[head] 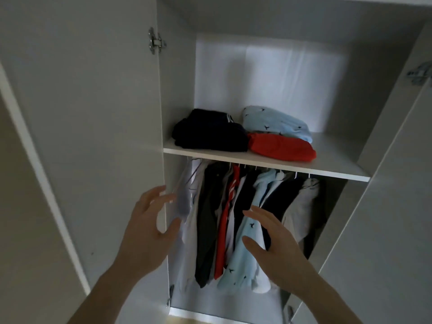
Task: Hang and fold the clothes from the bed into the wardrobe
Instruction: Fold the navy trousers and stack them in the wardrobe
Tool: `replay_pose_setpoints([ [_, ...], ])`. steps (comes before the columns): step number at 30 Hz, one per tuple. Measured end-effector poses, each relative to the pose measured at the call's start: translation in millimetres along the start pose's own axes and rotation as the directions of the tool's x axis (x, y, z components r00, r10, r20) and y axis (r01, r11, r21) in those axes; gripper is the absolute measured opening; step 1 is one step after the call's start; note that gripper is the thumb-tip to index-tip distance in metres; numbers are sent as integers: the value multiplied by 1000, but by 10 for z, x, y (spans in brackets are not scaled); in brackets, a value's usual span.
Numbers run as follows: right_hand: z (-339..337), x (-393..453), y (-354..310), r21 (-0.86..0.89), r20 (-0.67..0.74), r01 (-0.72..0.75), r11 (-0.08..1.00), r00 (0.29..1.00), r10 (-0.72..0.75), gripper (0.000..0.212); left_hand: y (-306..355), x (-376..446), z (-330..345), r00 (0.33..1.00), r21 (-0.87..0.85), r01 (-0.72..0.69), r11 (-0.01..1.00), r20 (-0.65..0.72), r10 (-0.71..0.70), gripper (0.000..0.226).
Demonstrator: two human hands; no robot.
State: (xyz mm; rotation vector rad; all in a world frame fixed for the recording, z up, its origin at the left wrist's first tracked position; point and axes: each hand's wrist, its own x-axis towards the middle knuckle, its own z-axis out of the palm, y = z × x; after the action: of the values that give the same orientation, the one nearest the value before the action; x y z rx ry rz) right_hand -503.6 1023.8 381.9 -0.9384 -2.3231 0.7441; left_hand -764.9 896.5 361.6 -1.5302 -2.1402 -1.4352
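White wardrobe [177,94], folded and hung clothes [236,220]

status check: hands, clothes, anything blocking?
Left hand and right hand open, empty, in front of hanging clothes. Three folded garments on shelf. Wardrobe doors open, nothing blocking.

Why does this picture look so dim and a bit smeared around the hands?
Head view: the room is dim, with only the wardrobe's back panel bright; the left hand and right hand show motion blur at the fingertips; the wide lens bends the door edges.
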Motion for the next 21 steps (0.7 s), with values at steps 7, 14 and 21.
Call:
replay_pose_setpoints([
  [7,-259,-903,-112,19,35,80,997,996,-81,53,77,-712,-938,845,106,248,963,-510,-162,83],
  [14,-434,-1543,-215,35,11,87,996,996,-88,52,-272,-451,-1286,810,-109,528,842,-233,-538,87],
  [21,-625,-1928,-327,68,-75,43,997,996,-38,51,-230,-303,-1230,817,-36,535,844,-231,-528,29],
])
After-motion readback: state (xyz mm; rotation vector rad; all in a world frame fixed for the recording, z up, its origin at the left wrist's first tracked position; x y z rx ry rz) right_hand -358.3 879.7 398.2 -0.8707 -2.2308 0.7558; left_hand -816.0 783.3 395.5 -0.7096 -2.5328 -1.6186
